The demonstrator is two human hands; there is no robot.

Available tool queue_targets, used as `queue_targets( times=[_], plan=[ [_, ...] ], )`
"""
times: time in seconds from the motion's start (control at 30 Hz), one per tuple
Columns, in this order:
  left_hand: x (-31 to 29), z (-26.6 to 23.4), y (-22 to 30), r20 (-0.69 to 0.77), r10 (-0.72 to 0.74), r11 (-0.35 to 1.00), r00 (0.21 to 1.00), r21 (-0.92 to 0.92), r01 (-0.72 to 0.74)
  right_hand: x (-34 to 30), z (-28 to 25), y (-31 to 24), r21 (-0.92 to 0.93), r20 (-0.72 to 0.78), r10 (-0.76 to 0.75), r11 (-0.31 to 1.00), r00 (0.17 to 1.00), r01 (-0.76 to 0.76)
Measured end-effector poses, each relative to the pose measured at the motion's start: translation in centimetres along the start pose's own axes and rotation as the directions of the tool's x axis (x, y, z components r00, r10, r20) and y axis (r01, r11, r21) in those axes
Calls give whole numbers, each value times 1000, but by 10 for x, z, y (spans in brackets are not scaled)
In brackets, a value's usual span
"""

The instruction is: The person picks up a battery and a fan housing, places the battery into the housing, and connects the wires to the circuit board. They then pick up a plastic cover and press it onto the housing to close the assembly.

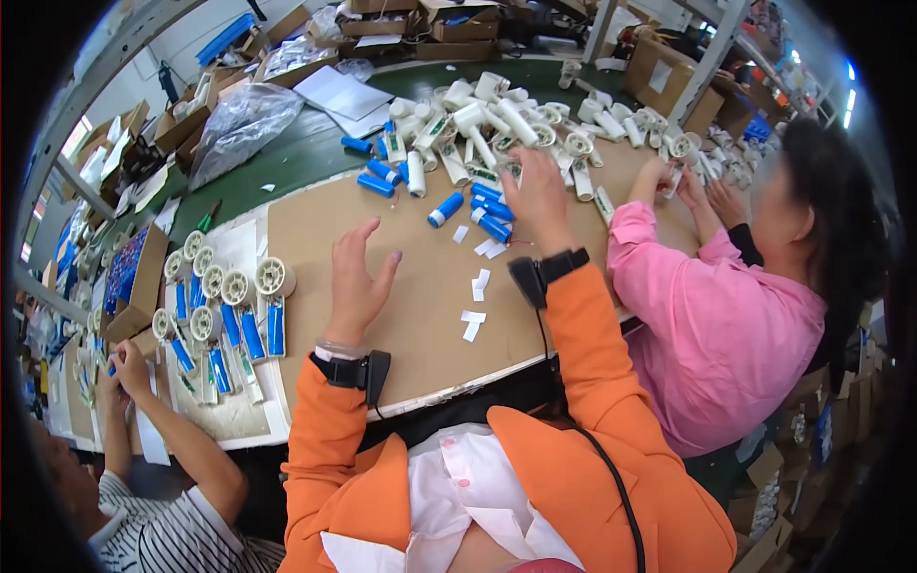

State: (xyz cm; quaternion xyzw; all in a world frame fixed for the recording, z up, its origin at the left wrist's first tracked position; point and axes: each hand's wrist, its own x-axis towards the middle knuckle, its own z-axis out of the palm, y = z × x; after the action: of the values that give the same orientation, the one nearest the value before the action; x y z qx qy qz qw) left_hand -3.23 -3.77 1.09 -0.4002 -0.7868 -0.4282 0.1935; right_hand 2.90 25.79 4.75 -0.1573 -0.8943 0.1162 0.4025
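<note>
My left hand [358, 277] hovers above the brown tabletop [382, 334] with fingers and thumb apart, holding nothing. My right hand [538, 202] reaches to the near edge of a pile of white plastic housings [516, 122], some with green circuit boards. Its thumb and fingers are spread around a white part in the pile; a firm grip does not show. Just left of that hand lie several blue cylindrical battery packs [490, 225], with another blue pack [446, 209] beside them. Small white paper slips [472, 323] are scattered between my two hands.
At left stand rows of white round-headed housings [274, 277] with blue packs attached. A co-worker in pink [716, 315] handles a part at right; another in stripes [172, 525] works at left. Plastic bags [244, 129], white sheets [346, 95] and cardboard boxes [465, 50] lie at the back.
</note>
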Motion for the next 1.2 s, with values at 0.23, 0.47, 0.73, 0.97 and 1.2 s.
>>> queue_targets(
  times=[0.23,0.47,0.73,0.97,1.2],
  plan=[
    [-2,-1,1,-1,-39,995,999,-97,39,63,18,28,-337,60,172,931,983,-142],
    [-6,1,-1,27,-88,985,996,-148,91,71,-13,16,-216,-96,-49,976,994,28],
    [-10,11,-7,258,-230,843,938,-430,324,29,-43,-50,251,-35,-165,953,986,169],
    [-1,-2,-7,555,-499,342,665,-579,740,-18,-45,-95,435,40,-330,855,943,281],
    [4,-1,-9,612,-433,-104,661,-763,638,-93,-56,-113,487,224,-635,730,739,479]
  ],
)
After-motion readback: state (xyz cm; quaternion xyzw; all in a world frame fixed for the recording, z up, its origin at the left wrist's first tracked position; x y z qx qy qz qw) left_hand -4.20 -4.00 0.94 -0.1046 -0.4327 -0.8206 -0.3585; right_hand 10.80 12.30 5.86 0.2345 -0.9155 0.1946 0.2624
